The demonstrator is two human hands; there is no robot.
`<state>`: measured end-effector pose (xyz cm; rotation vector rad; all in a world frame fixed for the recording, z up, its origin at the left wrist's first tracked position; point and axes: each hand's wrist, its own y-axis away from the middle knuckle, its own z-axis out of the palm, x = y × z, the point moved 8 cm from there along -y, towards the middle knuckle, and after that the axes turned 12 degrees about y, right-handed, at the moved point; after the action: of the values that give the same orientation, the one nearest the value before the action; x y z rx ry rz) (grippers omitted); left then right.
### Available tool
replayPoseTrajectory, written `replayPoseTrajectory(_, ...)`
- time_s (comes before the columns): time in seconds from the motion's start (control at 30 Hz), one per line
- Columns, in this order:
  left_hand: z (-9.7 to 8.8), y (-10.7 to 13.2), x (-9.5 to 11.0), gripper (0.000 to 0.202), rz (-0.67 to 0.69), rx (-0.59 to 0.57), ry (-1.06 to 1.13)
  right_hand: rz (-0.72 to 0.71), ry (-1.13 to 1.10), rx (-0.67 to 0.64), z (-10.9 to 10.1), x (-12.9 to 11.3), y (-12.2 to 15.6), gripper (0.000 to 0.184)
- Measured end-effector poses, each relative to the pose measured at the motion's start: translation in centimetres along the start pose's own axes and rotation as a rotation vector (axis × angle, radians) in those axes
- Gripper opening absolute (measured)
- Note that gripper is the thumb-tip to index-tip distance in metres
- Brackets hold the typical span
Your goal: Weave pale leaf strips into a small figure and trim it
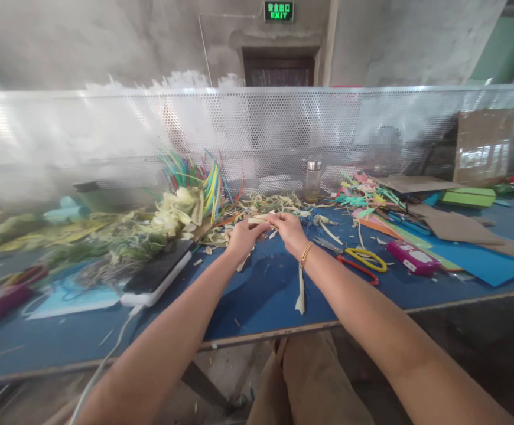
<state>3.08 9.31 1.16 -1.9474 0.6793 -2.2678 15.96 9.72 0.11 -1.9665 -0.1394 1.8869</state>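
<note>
Both hands meet over the middle of the blue table. My left hand (243, 238) is closed on a pale cream strip (258, 221), its fingers pinched near the strip's end. My right hand (289, 231), with a gold bracelet at the wrist, pinches at the same strip's other end; its fingertips are partly hidden. A loose pale strip (300, 290) lies below my right wrist. Just right of that wrist are scissors (366, 260) with a yellow and a red handle loop. Behind the hands, a heap of pale strips and scraps (266, 205) covers the tabletop.
A phone on a white power bank (157, 273) with a cable lies left. Bundled coloured stems (212, 183) stand behind it. At right are a purple box (413, 257), blue sheets (500, 265) and cardboard (461, 224). A glass bottle (313, 180) stands before the perforated metal screen (221, 118).
</note>
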Motion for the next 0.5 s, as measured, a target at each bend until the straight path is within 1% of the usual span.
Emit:
replayPoseTrajectory(0.03,0.2,0.0,-0.5,0.025,-0.050,-0.038,0.030,-0.029,0.041,-0.004,-0.2,-0.3,0.0,0.032)
replayPoseTrajectory(0.07,0.3,-0.1,-0.8,0.026,-0.072,-0.057,0.044,-0.069,0.098,-0.004,-0.3,-0.8,0.0,0.031)
replayPoseTrajectory(0.1,0.2,-0.1,-0.8,0.025,-0.061,-0.056,0.037,-0.113,0.163,0.006,-0.3,-1.2,0.0,0.031)
replayPoseTrajectory(0.13,0.0,0.0,-0.5,0.024,-0.017,-0.032,0.006,-0.149,0.221,0.028,-0.3,-1.6,0.1,0.031)
replayPoseTrajectory(0.17,-0.3,0.0,0.1,0.023,0.055,0.001,-0.050,-0.163,0.252,0.060,-0.3,-1.7,0.1,0.031)
replayPoseTrajectory(0.2,-0.4,0.2,0.9,0.022,0.147,0.033,-0.131,-0.147,0.240,0.089,-0.2,-1.6,0.1,0.031)
replayPoseTrajectory(0.27,-0.2,0.8,2.5,0.020,0.336,0.076,-0.330,-0.050,0.121,0.107,0.3,-0.5,0.1,0.031)
replayPoseTrajectory(0.3,0.1,1.1,3.0,0.019,0.405,0.081,-0.424,-0.003,0.056,0.087,0.8,0.2,0.1,0.031)
replayPoseTrajectory(0.33,0.3,1.3,3.3,0.019,0.442,0.079,-0.494,0.024,0.019,0.068,1.1,0.6,0.0,0.031)
replayPoseTrajectory(0.37,0.5,1.3,3.2,0.020,0.438,0.071,-0.530,0.039,-0.001,0.046,1.3,0.9,0.0,0.032)
replayPoseTrajectory(0.4,0.4,1.2,2.9,0.020,0.394,0.061,-0.527,0.042,0.000,0.030,1.3,1.1,0.0,0.033)
replayPoseTrajectory(0.43,0.3,0.9,2.3,0.022,0.317,0.042,-0.490,0.038,0.011,0.021,1.1,1.3,-0.1,0.034)
replayPoseTrajectory(0.5,0.2,0.4,0.7,0.026,0.114,-0.014,-0.353,0.032,0.027,0.002,0.5,1.3,-0.3,0.035)
